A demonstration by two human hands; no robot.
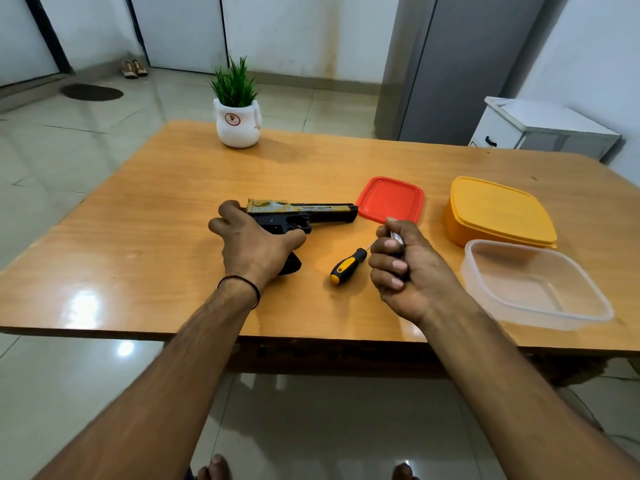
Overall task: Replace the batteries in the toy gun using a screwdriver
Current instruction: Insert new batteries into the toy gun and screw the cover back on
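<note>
Left hand clasps the gun at frame centre, right hand fingers curl round likely batteries, screwdriver lies idle: swap apparently midway, refitting and screwing remain.

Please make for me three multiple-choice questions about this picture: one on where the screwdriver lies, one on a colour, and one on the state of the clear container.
1. Where does the screwdriver lie?
A. On the floor
B. On the table, between the two hands
C. In a plant pot

2. What colour is the loose lid beside the muzzle of the toy gun?
A. Red
B. Blue
C. Green

3. In what state is the clear container?
A. Closed with a lid
B. Open, with no lid on it
C. Turned upside down

Answers:
1 B: it lies flat on the wood between the left hand, which grips the toy gun, and the right hand, which holds what look like batteries.
2 A: the lid is plainly red.
3 B: its bare inside shows from above.
</note>
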